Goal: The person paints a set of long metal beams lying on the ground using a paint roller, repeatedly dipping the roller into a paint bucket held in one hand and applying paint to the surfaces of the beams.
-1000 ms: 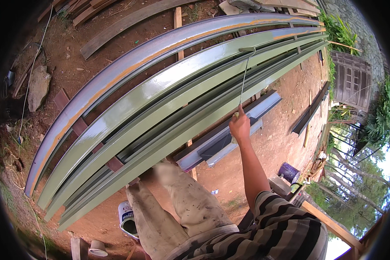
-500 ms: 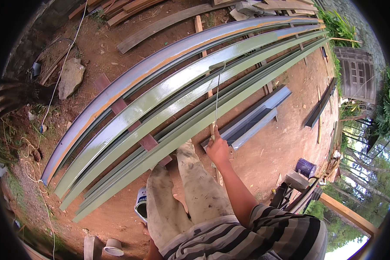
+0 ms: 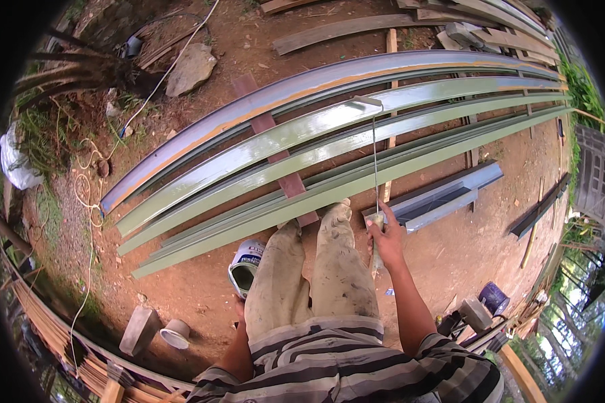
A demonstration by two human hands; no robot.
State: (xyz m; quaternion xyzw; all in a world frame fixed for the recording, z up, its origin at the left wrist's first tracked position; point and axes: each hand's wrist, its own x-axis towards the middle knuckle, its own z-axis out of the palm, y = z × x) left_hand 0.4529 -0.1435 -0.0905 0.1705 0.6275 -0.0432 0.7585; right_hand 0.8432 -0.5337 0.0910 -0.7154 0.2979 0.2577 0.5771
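My right hand [image 3: 387, 240] is closed around the handle of a paint roller [image 3: 375, 158], its index finger stretched up along the grip. The roller's head [image 3: 368, 101] rests on a long metal beam [image 3: 302, 127] coated in glossy green paint. This beam's right end still shows bare grey and orange. At the lower left, my left hand [image 3: 239, 306] grips a white paint bucket [image 3: 247, 258] near its rim, beside my left leg; its fingers are partly hidden. The bucket's tilted mouth shows green inside.
Beyond lies a grey beam [image 3: 202, 131] with an orange streak; nearer are more green beams [image 3: 249, 213]. Reddish crosspieces [image 3: 291, 185] support them. Grey metal channels [image 3: 444, 198] lie on the dirt at right. A concrete block [image 3: 139, 330] and white pot [image 3: 175, 333] stand lower left.
The roller head has moved left along the green beam, past the wooden support. My right index finger now extends along the handle. The view has turned, bringing the bucket more into sight.
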